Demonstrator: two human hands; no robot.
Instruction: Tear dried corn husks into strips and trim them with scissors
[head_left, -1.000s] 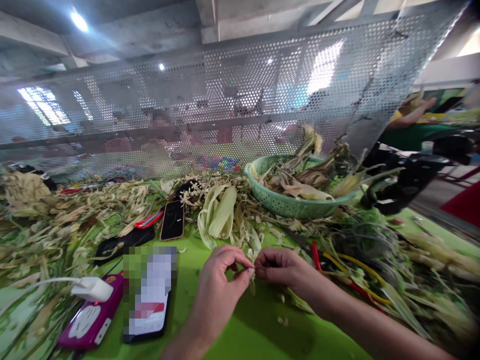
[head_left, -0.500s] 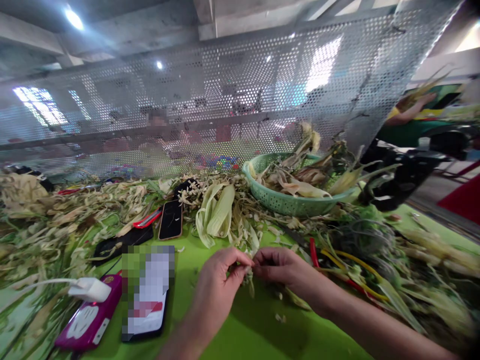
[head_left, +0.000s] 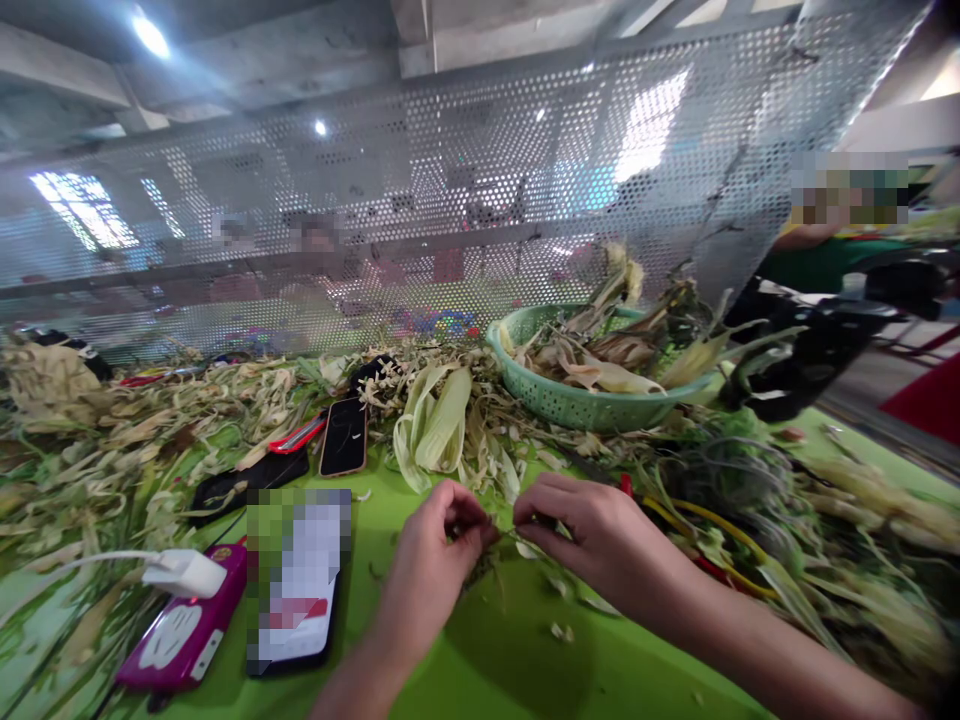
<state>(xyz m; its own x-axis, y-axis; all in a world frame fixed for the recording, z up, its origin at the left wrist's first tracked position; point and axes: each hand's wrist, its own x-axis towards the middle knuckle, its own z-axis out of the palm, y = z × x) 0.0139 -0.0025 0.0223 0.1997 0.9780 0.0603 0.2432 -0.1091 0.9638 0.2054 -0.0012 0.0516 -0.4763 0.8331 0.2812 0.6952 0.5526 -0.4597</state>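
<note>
A thin husk strip point(head_left: 508, 536) stretches between the left hand point(head_left: 439, 548) and right hand point(head_left: 592, 528), both pinching it.

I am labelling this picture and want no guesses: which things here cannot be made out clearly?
Head view, thin strip between the left hand and the right hand: too small, ends hidden by fingers.
Head view, phone screen: blurred out.
Head view, people behind the metal screen: only hazy shapes through its holes.
Head view, inside of the basket: covered by husks.
</note>
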